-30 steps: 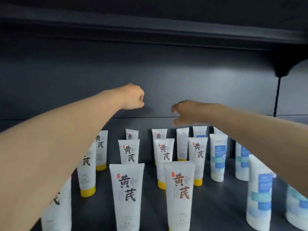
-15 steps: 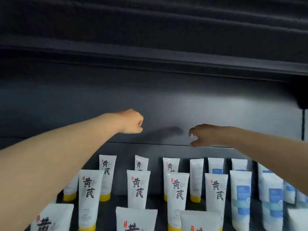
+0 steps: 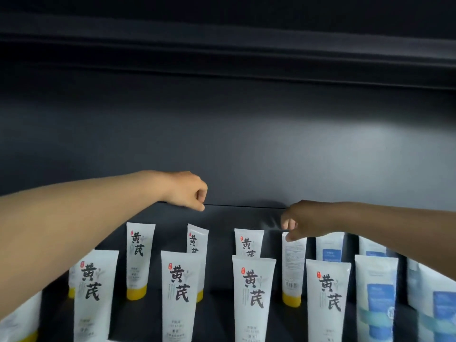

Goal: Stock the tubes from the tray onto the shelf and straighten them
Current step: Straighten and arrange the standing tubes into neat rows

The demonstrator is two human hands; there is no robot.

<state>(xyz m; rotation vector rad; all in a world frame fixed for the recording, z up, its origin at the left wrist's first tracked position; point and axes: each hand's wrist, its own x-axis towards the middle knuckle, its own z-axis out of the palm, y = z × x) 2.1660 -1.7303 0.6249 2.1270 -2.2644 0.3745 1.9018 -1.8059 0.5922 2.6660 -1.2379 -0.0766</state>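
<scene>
A back-row tube [image 3: 293, 265] stands on its yellow cap on the shelf [image 3: 222, 304], with its printed back and barcode turned outward, unlike the neighbouring tubes [image 3: 251, 292], whose brush-lettered fronts are shown. Its crimped top edge appears to be pinched by the right hand [image 3: 308, 220], thumb and fingertips curled about it. The left hand [image 3: 187, 191] is clenched on nothing and held above the row, apart from every tube. The step is judged to be straightening: the tube should be turned about its cap, barely lifted, so that the tubes beside it are not knocked. Blue-labelled tubes [image 3: 377, 292] are ranged to the right.
</scene>
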